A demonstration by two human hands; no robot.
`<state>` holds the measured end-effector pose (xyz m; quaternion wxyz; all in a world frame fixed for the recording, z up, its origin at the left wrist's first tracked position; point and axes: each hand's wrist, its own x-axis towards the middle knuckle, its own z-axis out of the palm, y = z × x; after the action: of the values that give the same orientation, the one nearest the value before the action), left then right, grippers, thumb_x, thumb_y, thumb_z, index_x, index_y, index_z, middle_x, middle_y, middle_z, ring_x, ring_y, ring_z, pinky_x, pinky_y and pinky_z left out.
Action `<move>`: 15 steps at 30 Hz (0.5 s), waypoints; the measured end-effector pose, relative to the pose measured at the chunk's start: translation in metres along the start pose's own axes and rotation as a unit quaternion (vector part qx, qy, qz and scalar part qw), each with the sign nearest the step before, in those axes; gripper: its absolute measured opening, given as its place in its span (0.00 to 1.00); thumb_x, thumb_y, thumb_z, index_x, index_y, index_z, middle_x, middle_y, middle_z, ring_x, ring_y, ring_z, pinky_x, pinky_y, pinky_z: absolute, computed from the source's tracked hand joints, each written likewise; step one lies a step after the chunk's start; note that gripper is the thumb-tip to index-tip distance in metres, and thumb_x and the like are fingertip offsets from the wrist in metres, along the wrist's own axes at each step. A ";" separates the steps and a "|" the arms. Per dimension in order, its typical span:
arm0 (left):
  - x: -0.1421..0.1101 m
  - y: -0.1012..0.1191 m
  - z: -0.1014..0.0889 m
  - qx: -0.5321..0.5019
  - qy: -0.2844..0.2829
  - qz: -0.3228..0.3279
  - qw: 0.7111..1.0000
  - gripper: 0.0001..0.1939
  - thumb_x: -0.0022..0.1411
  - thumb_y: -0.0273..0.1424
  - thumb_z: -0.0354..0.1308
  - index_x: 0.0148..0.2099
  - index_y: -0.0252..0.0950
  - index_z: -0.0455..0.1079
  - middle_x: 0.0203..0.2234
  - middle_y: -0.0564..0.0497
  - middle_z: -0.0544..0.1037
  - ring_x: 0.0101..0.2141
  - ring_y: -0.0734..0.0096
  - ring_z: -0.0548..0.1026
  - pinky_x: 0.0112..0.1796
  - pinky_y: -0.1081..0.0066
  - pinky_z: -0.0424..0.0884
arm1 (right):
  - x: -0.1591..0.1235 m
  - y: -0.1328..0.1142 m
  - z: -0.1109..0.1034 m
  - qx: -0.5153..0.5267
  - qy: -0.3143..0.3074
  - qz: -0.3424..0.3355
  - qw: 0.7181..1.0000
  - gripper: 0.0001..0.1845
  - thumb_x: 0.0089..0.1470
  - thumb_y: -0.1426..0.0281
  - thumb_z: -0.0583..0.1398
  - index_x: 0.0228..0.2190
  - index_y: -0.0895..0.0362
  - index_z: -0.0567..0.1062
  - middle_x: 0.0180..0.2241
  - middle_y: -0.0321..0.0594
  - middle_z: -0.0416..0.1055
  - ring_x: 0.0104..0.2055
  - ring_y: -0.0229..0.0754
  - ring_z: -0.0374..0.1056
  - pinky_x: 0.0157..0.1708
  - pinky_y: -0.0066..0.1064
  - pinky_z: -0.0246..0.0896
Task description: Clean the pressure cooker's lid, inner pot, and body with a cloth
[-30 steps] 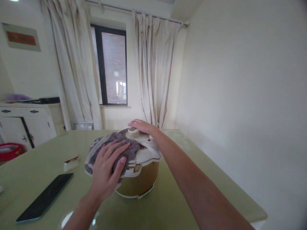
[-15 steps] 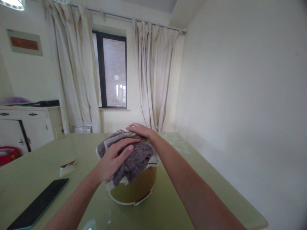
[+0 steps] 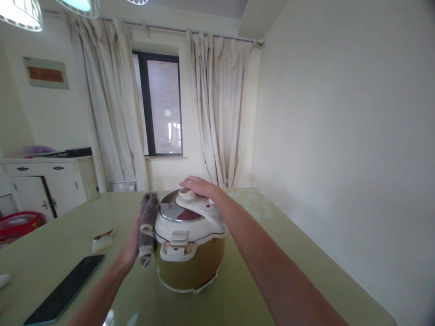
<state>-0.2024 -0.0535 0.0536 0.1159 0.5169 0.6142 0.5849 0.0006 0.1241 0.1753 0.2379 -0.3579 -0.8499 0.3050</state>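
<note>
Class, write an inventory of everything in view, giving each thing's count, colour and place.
Table: one, pale green, foreground
Pressure cooker: one, gold, on table
Lid: one, white and silver, on cooker
Cloth: one, grey and cream, against cooker's left side
Flat slab: one, black, table's left
Small packet: one, white and brown, beyond slab
White object: one, unclear, left edge
Cabinet: one, white, far left
Items atop it: uncountable, purple, red, black
Basin: one, red, before cabinet
Window: one, dark-framed, back wall
Curtains: two, cream, flanking window
Wall panel: one, grey and reddish-brown, left
Lamps: three, whitish, top left
Left hand: one, bare, at cloth
Right hand: one, bare, on lid
</note>
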 end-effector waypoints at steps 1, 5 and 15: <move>-0.014 -0.006 0.002 -0.014 0.014 -0.021 1.000 0.42 0.73 0.60 0.33 0.72 0.39 0.63 0.64 0.40 0.75 0.70 0.47 0.66 0.71 0.42 0.58 | 0.001 0.000 0.000 -0.001 0.001 0.000 1.000 0.28 0.60 0.42 0.62 0.48 0.50 0.80 0.57 0.43 0.78 0.58 0.54 0.73 0.61 0.44 0.64; -0.063 0.004 0.010 0.001 0.043 0.048 0.998 0.32 0.77 0.50 0.42 0.76 0.45 0.54 0.73 0.44 0.63 0.74 0.50 0.57 0.74 0.42 0.49 | 0.002 0.001 0.001 -0.001 0.007 0.001 1.000 0.26 0.60 0.42 0.63 0.46 0.50 0.81 0.56 0.41 0.79 0.58 0.54 0.73 0.61 0.44 0.63; -0.023 0.136 0.037 0.233 -0.162 0.340 0.896 0.23 0.68 0.42 0.61 0.64 0.48 0.76 0.60 0.50 0.80 0.59 0.49 0.75 0.63 0.45 0.70 | -0.002 -0.001 -0.005 0.010 -0.005 -0.045 0.999 0.38 0.68 0.38 0.50 0.57 0.54 0.78 0.66 0.45 0.71 0.69 0.52 0.64 0.73 0.43 0.50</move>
<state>-0.0965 -0.0784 0.1462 -0.1159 0.7941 0.4925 0.3366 0.0042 0.1241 0.1789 0.2504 -0.3154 -0.8633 0.3042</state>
